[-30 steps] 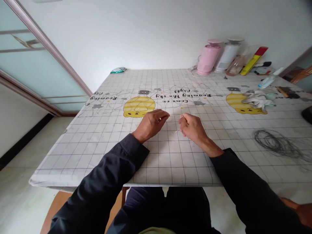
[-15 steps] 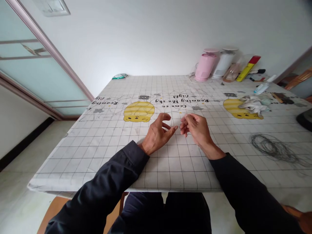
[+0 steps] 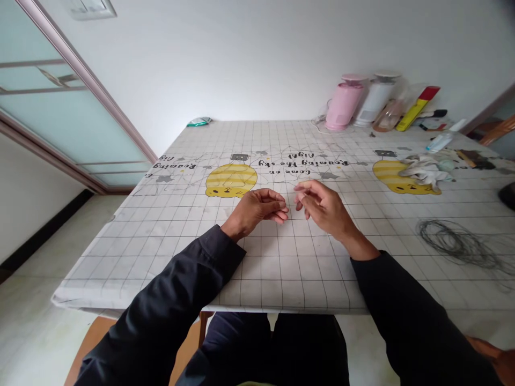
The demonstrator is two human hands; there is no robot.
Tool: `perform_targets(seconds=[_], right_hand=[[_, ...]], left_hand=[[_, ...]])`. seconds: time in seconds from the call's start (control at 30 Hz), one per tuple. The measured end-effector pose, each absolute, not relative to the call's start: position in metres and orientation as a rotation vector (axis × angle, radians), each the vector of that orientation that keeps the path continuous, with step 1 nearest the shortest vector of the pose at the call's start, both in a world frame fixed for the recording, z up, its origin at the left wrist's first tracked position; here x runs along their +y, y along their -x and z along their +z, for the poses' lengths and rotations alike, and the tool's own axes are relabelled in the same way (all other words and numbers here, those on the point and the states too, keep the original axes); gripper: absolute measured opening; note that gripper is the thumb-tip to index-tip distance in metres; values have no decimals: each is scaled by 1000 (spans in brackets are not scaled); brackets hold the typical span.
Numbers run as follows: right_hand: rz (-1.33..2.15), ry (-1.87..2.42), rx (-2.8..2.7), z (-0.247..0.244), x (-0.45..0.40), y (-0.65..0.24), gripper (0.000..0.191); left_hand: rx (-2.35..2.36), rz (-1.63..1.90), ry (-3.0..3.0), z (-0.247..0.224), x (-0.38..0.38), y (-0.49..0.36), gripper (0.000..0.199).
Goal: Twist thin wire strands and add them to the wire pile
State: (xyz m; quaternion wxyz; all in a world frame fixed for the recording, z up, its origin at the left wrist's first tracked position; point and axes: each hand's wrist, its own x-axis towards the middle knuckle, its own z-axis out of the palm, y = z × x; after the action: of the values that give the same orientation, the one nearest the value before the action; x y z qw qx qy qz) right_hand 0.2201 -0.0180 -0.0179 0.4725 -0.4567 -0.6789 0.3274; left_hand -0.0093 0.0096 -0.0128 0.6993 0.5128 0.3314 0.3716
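Above the middle of the checked tablecloth, my left hand (image 3: 263, 208) has its thumb pressed against its fingers. Whatever it pinches, if anything, is too small to make out. A short gap to the right, my right hand (image 3: 322, 206) is held with its fingers bent and somewhat apart, and no object shows in it. The two hands do not touch. Right of my right hand lies a loose coil of thin dark wire (image 3: 462, 246) on the cloth.
Along the wall at the back right stand a pink cylinder (image 3: 344, 104), a white cylinder (image 3: 374, 102) and a yellow and red box (image 3: 416, 110). A crumpled whitish cloth (image 3: 428, 170) lies before them. A green packet (image 3: 199, 122) is at the back left corner.
My left hand has turned and its spread thumb and fingers have closed together. My right hand's fingers have shifted slightly, with the forefinger more extended. The view has moved a little.
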Motion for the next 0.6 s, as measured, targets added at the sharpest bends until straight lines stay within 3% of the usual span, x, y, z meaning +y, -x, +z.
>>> perform_targets(seconds=[0.17,0.6], right_hand=[[648,1159,-1812,-19,-20,-225,41],[434,1170,-1720,-21,-22,-215,37]], left_hand=[[736,795,-1231,-9,14,16,33],[893,873,-1311,-13,8,7,53]])
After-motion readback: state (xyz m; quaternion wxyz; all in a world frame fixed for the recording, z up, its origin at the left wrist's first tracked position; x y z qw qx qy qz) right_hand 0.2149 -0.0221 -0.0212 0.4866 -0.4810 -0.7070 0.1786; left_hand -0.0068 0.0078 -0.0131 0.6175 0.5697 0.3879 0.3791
